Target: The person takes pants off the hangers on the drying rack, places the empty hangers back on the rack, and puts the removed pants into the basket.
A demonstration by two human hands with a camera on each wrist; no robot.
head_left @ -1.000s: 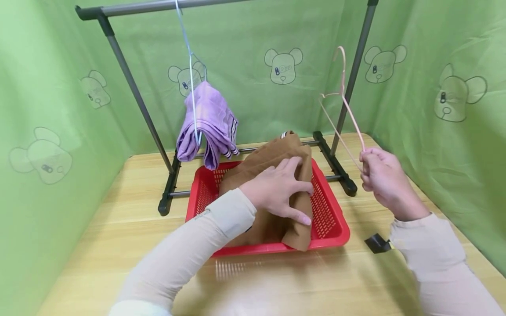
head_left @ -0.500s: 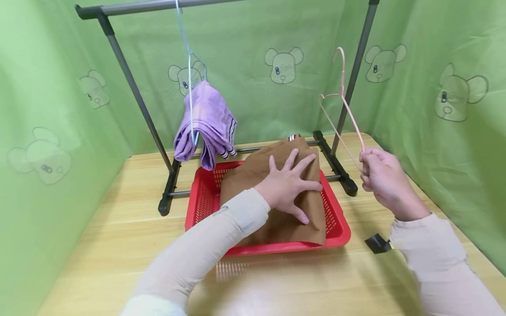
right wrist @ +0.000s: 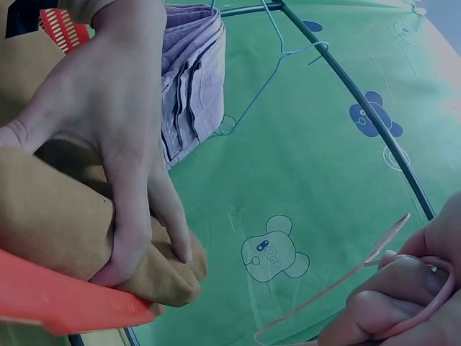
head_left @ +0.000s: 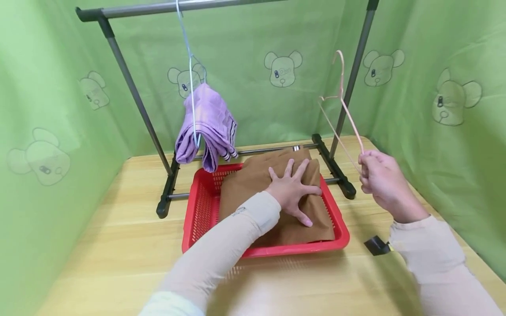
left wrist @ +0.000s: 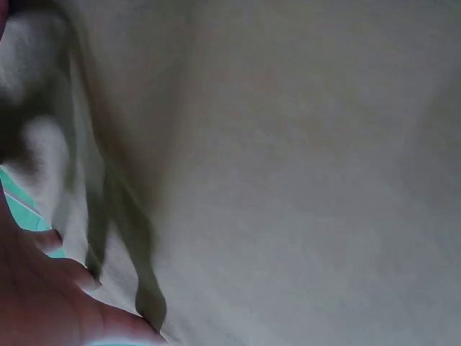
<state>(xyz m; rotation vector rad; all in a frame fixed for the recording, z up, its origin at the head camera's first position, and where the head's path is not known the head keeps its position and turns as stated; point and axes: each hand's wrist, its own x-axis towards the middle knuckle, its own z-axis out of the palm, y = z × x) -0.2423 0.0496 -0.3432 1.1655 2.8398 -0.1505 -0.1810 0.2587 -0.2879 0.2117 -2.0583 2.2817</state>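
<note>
Brown cloth (head_left: 249, 180) with a small striped trim at its back lies folded in a red basket (head_left: 276, 251). On top of it rests my left hand (head_left: 292, 191), fingers spread wide; the right wrist view also shows this hand (right wrist: 115, 108) on the cloth (right wrist: 50, 216). My right hand (head_left: 385, 182), to the right of the basket, grips a pink wire hanger (head_left: 353, 123) by its lower part, its hook pointing up. In the left wrist view, pale cloth (left wrist: 302, 180) fills most of the picture beside my fingers (left wrist: 122, 324).
A grey rack with a top bar (head_left: 150, 8) stands behind and around the basket. Folded purple cloth (head_left: 209, 118) hangs from a blue hanger (head_left: 192, 94) at the left. A small black object (head_left: 377, 245) lies on the wooden table (head_left: 103, 245). Green curtains (head_left: 237, 61) enclose the space.
My left hand has moved right over the brown cloth, its fingers spreading wider. The cloth now lies flatter and lower, reaching further right in the basket. The right hand has barely moved.
</note>
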